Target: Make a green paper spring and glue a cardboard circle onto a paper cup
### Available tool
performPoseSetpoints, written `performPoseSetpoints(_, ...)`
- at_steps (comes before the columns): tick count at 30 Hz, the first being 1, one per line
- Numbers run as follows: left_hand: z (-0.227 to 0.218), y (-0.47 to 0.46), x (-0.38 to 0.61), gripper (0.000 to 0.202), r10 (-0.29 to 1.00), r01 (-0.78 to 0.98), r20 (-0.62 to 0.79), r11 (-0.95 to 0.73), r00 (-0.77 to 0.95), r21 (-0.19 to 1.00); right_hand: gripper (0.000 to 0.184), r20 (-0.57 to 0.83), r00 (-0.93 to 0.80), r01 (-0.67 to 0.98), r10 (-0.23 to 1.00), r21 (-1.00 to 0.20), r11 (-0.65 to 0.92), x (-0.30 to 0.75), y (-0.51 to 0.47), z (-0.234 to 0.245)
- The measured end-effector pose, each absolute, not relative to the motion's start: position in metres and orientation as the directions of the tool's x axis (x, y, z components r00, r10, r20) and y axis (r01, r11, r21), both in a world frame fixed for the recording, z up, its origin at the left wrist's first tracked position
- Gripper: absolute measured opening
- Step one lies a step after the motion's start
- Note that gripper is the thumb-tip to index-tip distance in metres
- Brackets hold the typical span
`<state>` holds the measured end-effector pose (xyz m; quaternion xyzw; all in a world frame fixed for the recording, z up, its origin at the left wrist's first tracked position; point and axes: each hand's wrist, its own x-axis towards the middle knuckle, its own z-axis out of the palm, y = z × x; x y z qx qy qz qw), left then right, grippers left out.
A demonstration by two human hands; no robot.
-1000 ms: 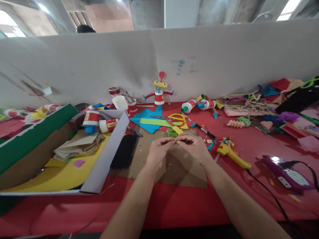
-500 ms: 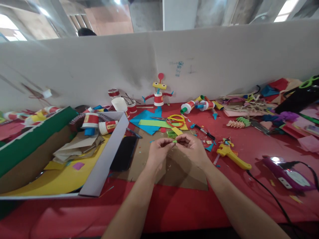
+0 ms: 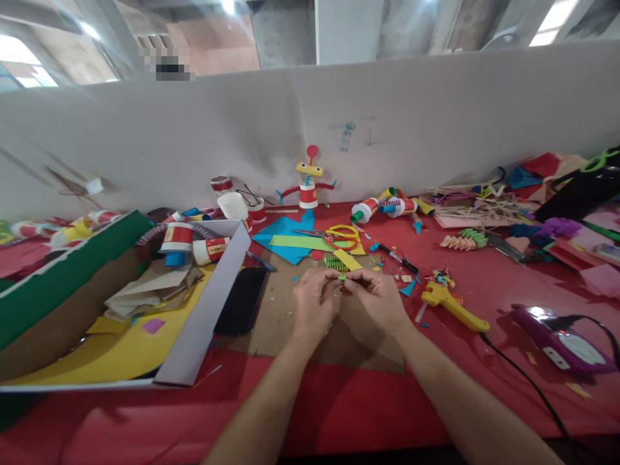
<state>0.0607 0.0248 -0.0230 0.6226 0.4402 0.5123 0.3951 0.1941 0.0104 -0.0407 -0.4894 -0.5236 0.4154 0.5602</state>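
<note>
Between the fingertips of both hands is a small light-green paper piece (image 3: pixel 342 278), mostly covered by the fingers. My left hand (image 3: pixel 314 303) pinches it from the left, and my right hand (image 3: pixel 380 298) pinches it from the right. Just beyond the fingers lie a green folded paper spring (image 3: pixel 335 263) and a yellow paper strip (image 3: pixel 349 259). Under the hands is a brown cardboard sheet (image 3: pixel 358 342). Farther back, scissors (image 3: pixel 345 237) with yellow-orange handles rest on a light-green strip (image 3: pixel 295 242) and blue paper (image 3: pixel 285 226).
A box (image 3: pixel 203 316) holding paper and cup figures stands at left, beside a phone (image 3: pixel 242 300). At right are a yellow glue gun (image 3: pixel 455 307) with a cord and a purple power strip (image 3: pixel 557 339). A paper-cup robot (image 3: pixel 309 194) stands by the white partition (image 3: pixel 194 135).
Both hands have shifted slightly, with the fingers bent differently around the green piece. More of the paper spring and yellow strip shows beyond them.
</note>
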Motion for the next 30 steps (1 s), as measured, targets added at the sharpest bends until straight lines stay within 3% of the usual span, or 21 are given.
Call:
performPoseSetpoints(2, -0.025, 0.025, 0.062, 0.007, 0.968, 0.062, 0.243, -0.247, 0.068, 0.967, 0.018, 0.137, 0.110, -0.041, 0.984, -0.989, 0.142, 0.193, 0.011, -0.039)
performPoseSetpoints(6, -0.033, 0.031, 0.067, 0.010, 0.996, -0.274, 0.003, 0.023, 0.094, 0.962, 0.022, 0.119, 0.202, -0.123, 0.972, -0.982, 0.146, 0.193, 0.011, -0.036)
performPoseSetpoints(11, -0.038, 0.038, 0.066, 0.017, 0.933, -0.504, -0.225, 0.342, 0.281, 0.793, 0.029, 0.256, 0.227, 0.100, 0.939, -0.966, 0.240, 0.194, 0.009, -0.038)
performPoseSetpoints(13, -0.037, 0.038, 0.065, 0.018, 0.917, -0.525, -0.256, 0.387, 0.306, 0.758, 0.019, 0.324, 0.194, 0.171, 0.926, -0.941, 0.293, 0.192, 0.009, -0.042)
performPoseSetpoints(16, -0.035, 0.037, 0.065, 0.016, 0.911, -0.531, -0.258, 0.399, 0.321, 0.748, 0.027, 0.361, 0.160, 0.248, 0.919, -0.915, 0.317, 0.190, 0.009, -0.045)
performPoseSetpoints(20, -0.034, 0.038, 0.062, 0.014, 0.882, -0.475, -0.270, 0.441, 0.386, 0.761, 0.018, 0.423, 0.106, 0.342, 0.900, -0.865, 0.366, 0.195, 0.013, -0.043)
performPoseSetpoints(25, -0.030, 0.042, 0.053, 0.021, 0.853, -0.385, -0.288, 0.465, 0.435, 0.797, 0.020, 0.448, -0.046, 0.367, 0.893, -0.824, 0.432, 0.202, 0.018, -0.041)
performPoseSetpoints(30, -0.026, 0.042, 0.050, 0.019, 0.871, -0.373, -0.254, 0.421, 0.419, 0.827, 0.028, 0.452, -0.056, 0.424, 0.890, -0.796, 0.431, 0.201, 0.015, -0.041)
